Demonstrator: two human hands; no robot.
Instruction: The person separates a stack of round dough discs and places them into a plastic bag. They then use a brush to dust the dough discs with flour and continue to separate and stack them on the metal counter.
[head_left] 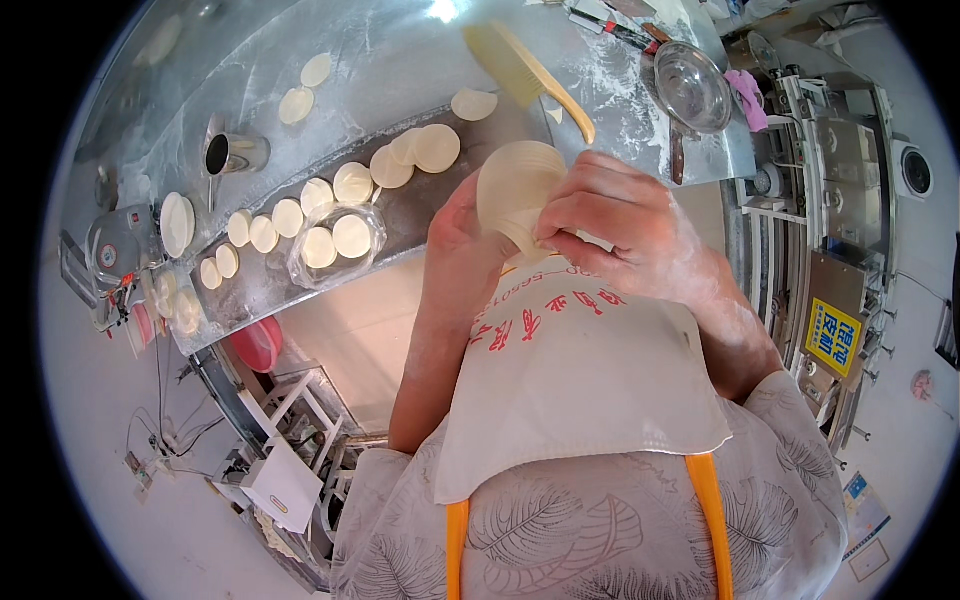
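Observation:
A stack of thin, round dough wrappers (522,180) is held up in front of my apron. My left hand (462,215) is closed round its left side, with part of the fingers hidden behind the stack. At the lower right edge, the fingers of my right hand (622,212) pinch a wrapper where it bends away. White flour dusts the back of that hand and its forearm. Beyond my hands, a row of pale wrapper stacks (352,184) runs along the near edge of the metal table (400,80). Two of the stacks sit in clear plastic film (372,262).
A wooden-handled brush (560,92) lies just past my hands. A clear bowl (692,88) and a pink cloth (748,98) are at the far right. To the left lies a metal cup (238,154) near a scale (112,245). Below the table edge is a red basin (258,345).

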